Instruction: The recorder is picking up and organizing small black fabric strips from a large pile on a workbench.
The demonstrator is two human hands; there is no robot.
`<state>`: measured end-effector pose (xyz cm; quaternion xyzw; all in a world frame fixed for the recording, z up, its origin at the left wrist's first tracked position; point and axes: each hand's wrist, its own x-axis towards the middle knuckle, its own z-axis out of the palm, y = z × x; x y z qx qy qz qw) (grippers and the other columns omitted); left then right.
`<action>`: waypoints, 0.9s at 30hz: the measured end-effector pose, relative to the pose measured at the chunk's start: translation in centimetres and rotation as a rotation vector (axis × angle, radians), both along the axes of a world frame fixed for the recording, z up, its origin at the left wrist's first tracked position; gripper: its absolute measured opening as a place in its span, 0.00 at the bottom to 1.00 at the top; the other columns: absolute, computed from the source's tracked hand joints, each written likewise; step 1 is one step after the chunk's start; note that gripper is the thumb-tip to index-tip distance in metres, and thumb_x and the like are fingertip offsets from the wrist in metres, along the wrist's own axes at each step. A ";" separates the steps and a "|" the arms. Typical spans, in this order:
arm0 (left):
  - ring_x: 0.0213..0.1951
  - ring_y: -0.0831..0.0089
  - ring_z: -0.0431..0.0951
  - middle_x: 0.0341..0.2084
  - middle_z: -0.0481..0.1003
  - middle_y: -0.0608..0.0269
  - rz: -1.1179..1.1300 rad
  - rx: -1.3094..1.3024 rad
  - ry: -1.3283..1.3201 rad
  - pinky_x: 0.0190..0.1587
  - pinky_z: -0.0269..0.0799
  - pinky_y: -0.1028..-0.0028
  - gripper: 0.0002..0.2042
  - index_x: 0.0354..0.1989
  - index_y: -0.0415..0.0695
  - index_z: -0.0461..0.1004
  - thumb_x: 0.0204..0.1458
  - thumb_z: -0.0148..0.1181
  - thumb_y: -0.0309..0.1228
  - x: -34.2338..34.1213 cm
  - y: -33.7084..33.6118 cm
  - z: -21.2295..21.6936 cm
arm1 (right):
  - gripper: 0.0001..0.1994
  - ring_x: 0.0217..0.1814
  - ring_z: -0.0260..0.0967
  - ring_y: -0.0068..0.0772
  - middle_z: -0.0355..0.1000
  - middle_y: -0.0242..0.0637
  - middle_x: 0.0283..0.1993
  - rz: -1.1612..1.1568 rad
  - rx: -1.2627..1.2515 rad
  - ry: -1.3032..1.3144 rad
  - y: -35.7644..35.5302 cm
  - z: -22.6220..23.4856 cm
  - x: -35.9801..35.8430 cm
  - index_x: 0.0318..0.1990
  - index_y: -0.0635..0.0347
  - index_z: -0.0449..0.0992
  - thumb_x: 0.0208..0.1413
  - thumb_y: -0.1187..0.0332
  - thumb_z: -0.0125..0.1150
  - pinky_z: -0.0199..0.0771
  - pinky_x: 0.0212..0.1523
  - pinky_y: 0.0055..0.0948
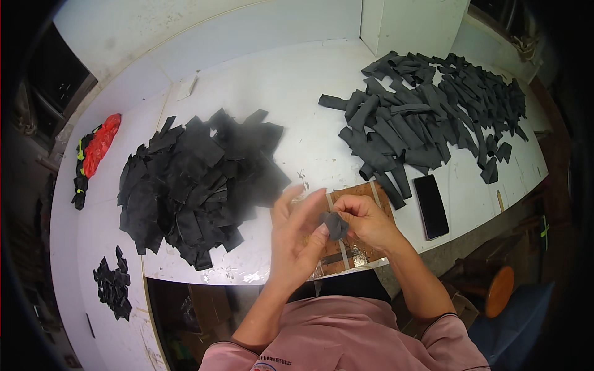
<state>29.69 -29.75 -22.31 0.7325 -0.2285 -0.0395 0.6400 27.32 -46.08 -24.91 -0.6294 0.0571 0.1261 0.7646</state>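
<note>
Over the table's front edge, my right hand (369,226) pinches a small dark grey fabric piece (336,226) between thumb and fingers. The piece looks bunched or rolled. My left hand (296,232) is beside it, its thumb tip touching the cloth while its slightly blurred fingers spread apart and upward. Beneath both hands is a brown board (362,255) with clear tape over it. To the left spreads a large heap of flat black fabric pieces (198,179). At the far right lies a broad pile of dark grey rolled or tube-like fabric pieces (427,117).
A black phone (431,206) lies right of the board. On the left side are a small black fabric pile (113,284) and a red plastic bag (102,145) beside dark bundles with yellow ties. A wooden stool (500,290) stands below the table at right.
</note>
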 end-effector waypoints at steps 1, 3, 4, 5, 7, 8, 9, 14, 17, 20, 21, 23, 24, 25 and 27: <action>0.36 0.75 0.70 0.35 0.71 0.58 -0.065 -0.009 -0.125 0.39 0.64 0.80 0.15 0.45 0.38 0.68 0.46 0.53 0.23 0.4 0.2 0.5 | 0.06 0.26 0.63 0.16 0.65 0.26 0.23 -0.044 -0.030 -0.054 0.3 0.2 -0.1 0.28 0.62 0.70 0.51 0.69 0.51 0.60 0.24 0.15; 0.41 0.69 0.70 0.38 0.71 0.53 -0.187 -0.140 -0.106 0.46 0.63 0.71 0.08 0.35 0.34 0.73 0.46 0.53 0.22 0.7 0.0 0.9 | 0.07 0.29 0.65 0.20 0.66 0.29 0.23 -0.199 -0.161 -0.267 1.0 0.8 -0.6 0.29 0.63 0.70 0.50 0.68 0.53 0.62 0.27 0.17; 0.41 0.69 0.70 0.38 0.71 0.53 -0.188 -0.143 -0.107 0.46 0.63 0.71 0.08 0.35 0.34 0.73 0.46 0.53 0.22 0.5 -0.1 0.8 | 0.08 0.32 0.67 0.24 0.67 0.32 0.23 -0.347 -0.293 -0.475 1.2 1.4 -0.9 0.29 0.63 0.70 0.49 0.67 0.55 0.65 0.29 0.20; 0.41 0.68 0.70 0.36 0.72 0.52 -0.144 -0.305 -0.018 0.46 0.63 0.69 0.06 0.33 0.34 0.72 0.47 0.53 0.22 0.3 -0.1 0.6 | 0.08 0.32 0.67 0.24 0.67 0.32 0.23 -0.340 -0.292 -0.481 1.4 2.6 -0.9 0.29 0.63 0.70 0.49 0.67 0.55 0.65 0.29 0.20; 0.41 0.66 0.70 0.34 0.72 0.51 -0.106 -0.466 0.076 0.46 0.63 0.67 0.05 0.31 0.35 0.72 0.47 0.53 0.22 -0.1 -0.1 0.2 | 0.11 0.32 0.66 0.32 0.66 0.36 0.23 -0.212 -0.949 -0.873 1.5 5.0 -1.2 0.27 0.62 0.70 0.44 0.62 0.59 0.66 0.27 0.25; 0.40 0.66 0.70 0.34 0.72 0.51 -0.039 -0.530 0.157 0.46 0.63 0.66 0.04 0.30 0.35 0.71 0.47 0.53 0.23 -0.3 -0.1 0.1 | 0.11 0.32 0.66 0.32 0.66 0.36 0.23 -0.217 -0.951 -0.867 1.3 5.0 -1.1 0.27 0.62 0.70 0.44 0.62 0.59 0.66 0.27 0.25; 0.40 0.65 0.71 0.33 0.72 0.51 0.030 -0.592 0.238 0.46 0.63 0.66 0.03 0.28 0.35 0.70 0.48 0.53 0.23 -0.5 -0.1 -0.1 | 0.14 0.29 0.65 0.36 0.65 0.38 0.23 -0.066 -1.122 -0.841 1.0 5.0 -0.9 0.29 0.64 0.70 0.42 0.61 0.59 0.66 0.27 0.29; 0.37 0.73 0.71 0.32 0.72 0.53 -0.068 -0.587 0.356 0.40 0.66 0.74 0.07 0.34 0.36 0.71 0.47 0.54 0.24 -0.8 -0.8 -0.8 | 0.13 0.27 0.64 0.40 0.65 0.39 0.23 0.018 -1.085 -0.736 0.3 0.9 -1.2 0.28 0.66 0.71 0.41 0.63 0.60 0.65 0.26 0.32; 0.33 0.74 0.71 0.32 0.72 0.54 -0.202 -0.412 0.342 0.36 0.67 0.78 0.07 0.31 0.35 0.73 0.41 0.57 0.22 0.7 -1.1 1.6 | 0.09 0.21 0.60 0.37 0.63 0.36 0.20 -0.074 -1.005 -0.921 0.0 1.1 -0.5 0.26 0.62 0.71 0.42 0.65 0.58 0.61 0.20 0.35; 0.29 0.76 0.71 0.29 0.73 0.57 -0.310 -0.157 0.181 0.33 0.66 0.78 0.04 0.26 0.35 0.74 0.39 0.58 0.21 0.9 -1.7 3.6 | 0.08 0.24 0.63 0.41 0.64 0.39 0.21 -0.087 -0.883 -0.932 -0.4 1.1 -1.2 0.31 0.61 0.72 0.42 0.69 0.57 0.64 0.22 0.35; 0.28 0.76 0.71 0.29 0.73 0.58 -0.317 -0.003 0.086 0.32 0.66 0.78 0.04 0.26 0.34 0.74 0.39 0.58 0.20 0.8 -2.1 3.2 | 0.10 0.26 0.65 0.42 0.65 0.40 0.23 -0.084 -0.806 -0.875 -0.4 -2.2 -1.6 0.34 0.60 0.72 0.41 0.69 0.57 0.66 0.25 0.35; 0.27 0.78 0.71 0.29 0.74 0.61 -0.306 0.147 -0.132 0.33 0.66 0.77 0.05 0.29 0.34 0.73 0.41 0.56 0.18 1.3 -1.7 1.9 | 0.13 0.31 0.67 0.44 0.67 0.42 0.25 -0.050 -0.824 -0.734 0.2 -2.8 -1.6 0.38 0.56 0.72 0.41 0.71 0.55 0.69 0.32 0.35; 0.27 0.78 0.71 0.29 0.74 0.61 -0.306 0.146 -0.133 0.33 0.66 0.77 0.05 0.29 0.34 0.73 0.41 0.56 0.18 0.9 -1.7 1.8 | 0.13 0.31 0.67 0.44 0.67 0.42 0.25 -0.050 -0.825 -0.735 -0.1 -2.4 -1.6 0.38 0.56 0.72 0.41 0.71 0.55 0.69 0.32 0.35; 0.29 0.76 0.71 0.30 0.74 0.61 -0.271 0.032 -0.026 0.33 0.67 0.77 0.06 0.31 0.35 0.72 0.43 0.54 0.19 0.4 -1.3 1.9 | 0.11 0.30 0.67 0.44 0.67 0.42 0.25 -0.033 -0.815 -0.754 0.0 -1.3 -1.2 0.37 0.57 0.72 0.42 0.70 0.55 0.68 0.31 0.35; 0.33 0.74 0.72 0.31 0.73 0.60 -0.209 -0.210 0.185 0.35 0.68 0.75 0.08 0.36 0.37 0.72 0.46 0.52 0.20 0.1 -1.3 2.0 | 0.10 0.30 0.67 0.44 0.67 0.42 0.24 -0.018 -0.815 -0.773 -0.3 1.1 -0.6 0.36 0.58 0.72 0.43 0.68 0.56 0.68 0.31 0.35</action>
